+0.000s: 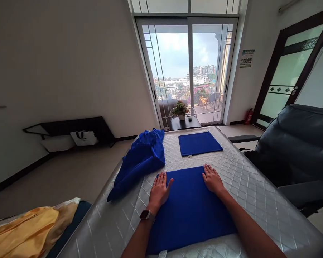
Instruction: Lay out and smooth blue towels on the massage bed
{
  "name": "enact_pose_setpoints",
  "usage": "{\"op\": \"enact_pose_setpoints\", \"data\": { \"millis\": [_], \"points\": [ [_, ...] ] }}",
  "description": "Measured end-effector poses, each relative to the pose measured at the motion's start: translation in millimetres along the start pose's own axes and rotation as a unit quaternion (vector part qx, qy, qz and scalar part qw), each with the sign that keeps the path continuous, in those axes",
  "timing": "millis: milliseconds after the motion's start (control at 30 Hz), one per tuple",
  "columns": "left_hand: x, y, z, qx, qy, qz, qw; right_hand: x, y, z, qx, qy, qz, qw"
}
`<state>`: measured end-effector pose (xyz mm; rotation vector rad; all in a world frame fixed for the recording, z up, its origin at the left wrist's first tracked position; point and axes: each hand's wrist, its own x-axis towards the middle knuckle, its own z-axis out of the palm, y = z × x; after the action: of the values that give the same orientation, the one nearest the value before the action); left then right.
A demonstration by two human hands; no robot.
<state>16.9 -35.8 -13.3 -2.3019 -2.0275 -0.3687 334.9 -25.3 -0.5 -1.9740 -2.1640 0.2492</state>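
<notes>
A flat blue cloth piece [191, 211], probably a pillowcase, lies spread on the quilted mattress [252, 186], a white tag at its near edge. My left hand [160, 190] rests flat on its far left corner, thumb held apart from the fingers. On the far right corner, my right hand [213, 179] presses with outstretched fingers. Neither hand grips anything. Beyond them, a second flat blue cloth piece [200, 143] with a small tag lies on the mattress. To the left is a crumpled blue cloth [144, 157], draped near the mattress edge.
A black leather armchair [306, 143] stands close on the right. Yellow and dark fabric [27, 229] lies at lower left. Past the mattress, a small table [184, 123] holds a potted plant [181, 110] before the sliding glass door [191, 71]. A dark bench [78, 125] is by the left wall.
</notes>
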Motion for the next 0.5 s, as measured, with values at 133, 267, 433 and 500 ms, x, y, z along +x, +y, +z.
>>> {"op": "enact_pose_setpoints", "data": {
  "millis": [133, 267, 433, 500],
  "points": [
    [-3.1, -6.5, 0.2, -0.013, -0.005, -0.006, 1.000, 1.3, 2.3, 3.9, -0.002, 0.000, 0.000, 1.000],
    [-3.9, -4.2, -0.6, -0.016, -0.006, -0.010, 1.000, 1.7, 2.7, 4.9, -0.012, -0.002, 0.004, 1.000],
    [-4.5, -0.6, -4.0, -0.018, -0.006, -0.004, 1.000, 1.6, 2.8, 4.9, -0.019, 0.001, 0.006, 1.000],
    [-4.5, 0.3, -4.8, -0.016, -0.005, -0.008, 1.000, 1.7, 3.5, 5.1, -0.019, 0.000, 0.004, 1.000]
  ]
}}
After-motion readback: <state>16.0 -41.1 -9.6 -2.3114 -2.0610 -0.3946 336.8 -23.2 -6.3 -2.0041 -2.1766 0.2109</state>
